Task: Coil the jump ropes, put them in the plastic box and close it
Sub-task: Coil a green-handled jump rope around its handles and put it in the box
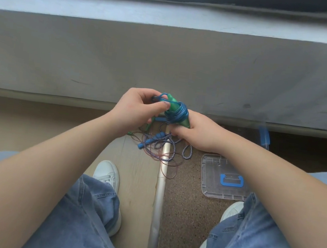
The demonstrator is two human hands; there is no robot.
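Note:
A blue jump rope [177,111] is wound in several turns around its green handles, held up in front of me. My right hand [194,132] grips the lower end of the green handles. My left hand [137,110] pinches a loop of the blue cord at the upper end of the bundle. On the floor below lie a tangle of other ropes [162,144]: a blue-and-white braided one with blue handles, a thin reddish cord, and one with a green handle. The clear plastic box lid [222,177] with a blue handle lies flat on the floor to the right.
I sit with both knees in jeans and white shoes [108,173] on the floor. A metal strip [160,186] runs between pale flooring and brown carpet. A grey ledge [166,66] rises ahead. A blue-and-clear object [263,137] shows at the right, partly hidden.

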